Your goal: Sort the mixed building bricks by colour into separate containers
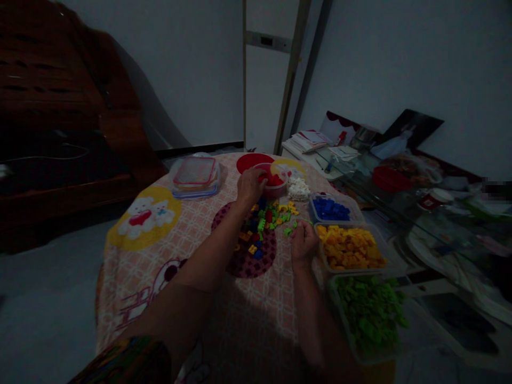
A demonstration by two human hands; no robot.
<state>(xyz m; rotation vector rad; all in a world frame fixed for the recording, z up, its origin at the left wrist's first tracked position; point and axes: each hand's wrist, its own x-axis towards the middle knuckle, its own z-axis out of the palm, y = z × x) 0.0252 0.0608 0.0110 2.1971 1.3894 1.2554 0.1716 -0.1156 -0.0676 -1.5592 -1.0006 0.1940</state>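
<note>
My left hand (250,188) reaches to the left side of a round clear tub (276,191) that holds red toy bricks (274,180). Its fingers are bent together at the rim, and what they hold is hidden. Lower right, my right hand (304,241) is closed above the cloth, beside a few loose green bricks (288,231); anything in its fingers is too small to make out. Between the hands lies a loose pile of mixed toy bricks (261,225) in green, yellow, blue, red and orange.
Along the right edge stand clear boxes of blue bricks (331,209), yellow bricks (352,248) and green bricks (370,312). White bricks (298,188) are heaped behind. A red lid (254,161) and stacked lidded containers (196,177) sit farther back. A cluttered glass table (384,200) adjoins at right.
</note>
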